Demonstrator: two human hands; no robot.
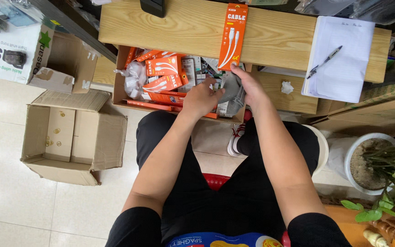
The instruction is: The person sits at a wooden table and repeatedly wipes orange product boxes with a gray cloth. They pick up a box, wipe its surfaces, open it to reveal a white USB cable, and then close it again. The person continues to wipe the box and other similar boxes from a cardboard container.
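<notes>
the left hand (200, 97) and the right hand (248, 84) are both closed around a soft grey packet (232, 93), pinching it from each side. the packet sits just over the brown cardboard box (120, 75) full of flat orange packs (163, 68). one long orange pack (233, 35) lies on the light wooden bench (188, 27) above.

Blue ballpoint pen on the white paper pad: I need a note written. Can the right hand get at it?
Probably yes: the blue ballpoint pen lies uncovered atop the white paper pad, though the right hand first must release the grey packet.
</notes>
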